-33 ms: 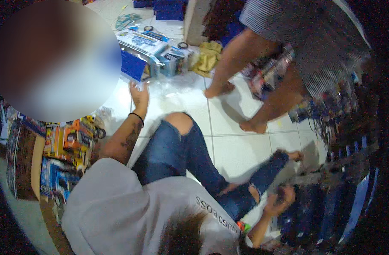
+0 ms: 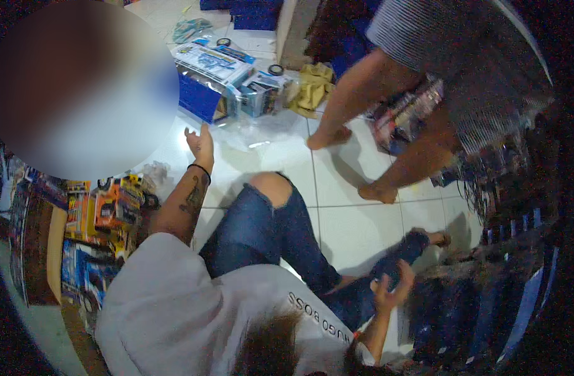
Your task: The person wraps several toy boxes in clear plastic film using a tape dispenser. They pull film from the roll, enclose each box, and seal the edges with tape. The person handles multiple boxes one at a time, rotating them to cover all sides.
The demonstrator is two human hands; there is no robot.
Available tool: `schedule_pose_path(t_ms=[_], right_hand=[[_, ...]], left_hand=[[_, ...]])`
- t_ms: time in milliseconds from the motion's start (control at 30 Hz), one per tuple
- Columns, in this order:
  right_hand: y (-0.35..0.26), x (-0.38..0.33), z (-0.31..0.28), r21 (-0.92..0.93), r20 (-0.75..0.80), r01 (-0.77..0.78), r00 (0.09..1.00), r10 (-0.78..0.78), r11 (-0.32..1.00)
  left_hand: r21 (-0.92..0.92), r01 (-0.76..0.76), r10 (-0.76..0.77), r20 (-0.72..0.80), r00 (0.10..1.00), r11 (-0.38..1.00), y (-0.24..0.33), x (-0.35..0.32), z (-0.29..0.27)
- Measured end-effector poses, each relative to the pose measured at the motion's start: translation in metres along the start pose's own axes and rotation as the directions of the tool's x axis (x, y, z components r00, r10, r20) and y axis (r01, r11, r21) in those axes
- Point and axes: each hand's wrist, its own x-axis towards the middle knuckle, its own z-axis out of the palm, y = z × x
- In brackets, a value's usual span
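Observation:
My left hand (image 2: pixel 200 145) reaches forward over the white floor with its fingers apart and nothing visible in it. Just beyond its fingertips lies a blue flap or panel (image 2: pixel 198 99), beside a blue and white toy vehicle (image 2: pixel 213 62) in clear plastic. At the right, my right hand (image 2: pixel 395 286) is raised above my bent leg in torn jeans, with curved fingers spread and no object seen between them. Clear plastic wrapping (image 2: pixel 255 135) spreads on the tiles to the right of my left hand.
Another person's bare legs (image 2: pixel 378 84) stand ahead on the right. Orange and yellow toy trucks (image 2: pixel 108 203) and a blue toy truck (image 2: pixel 89 269) sit at my left. Crumpled yellow-brown cloth or wrapping (image 2: pixel 313 88) lies by a pillar. A blurred patch hides the upper left.
My right hand has lifted away and moved slightly left, its fingers spreading. My left hand has turned a little and shifted slightly left. The whole view has shifted slightly.

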Motion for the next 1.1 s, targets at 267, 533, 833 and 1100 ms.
schedule_pose_path(t_ms=[267, 533, 833, 1100], right_hand=[[-0.093, 0.259, 0.408, 0.626, 0.515, 0.009, 0.747, -0.421, 0.78], [-0.153, 0.387, 0.666, 0.081, 0.704, 0.057, 0.704, -0.097, 0.995], [-0.13, 0.377, 0.637, 0.116, 0.859, -0.269, 0.511, 0.039, 0.956], [-0.208, 0.302, 0.474, 0.448, 0.795, -0.727, 0.59, 0.14, 0.52]], left_hand=[[-0.004, 0.4, -0.399, -0.071, 0.914, 0.916, -0.03, 0.15, 0.042], [0.271, 0.387, -0.352, -0.169, 0.921, 0.882, 0.007, 0.212, 0.082], [0.406, 0.347, -0.327, -0.12, 0.937, 0.845, 0.012, 0.219, 0.085], [0.334, -0.177, 0.042, 0.374, 0.927, 0.926, 0.093, 0.29, 0.006]])
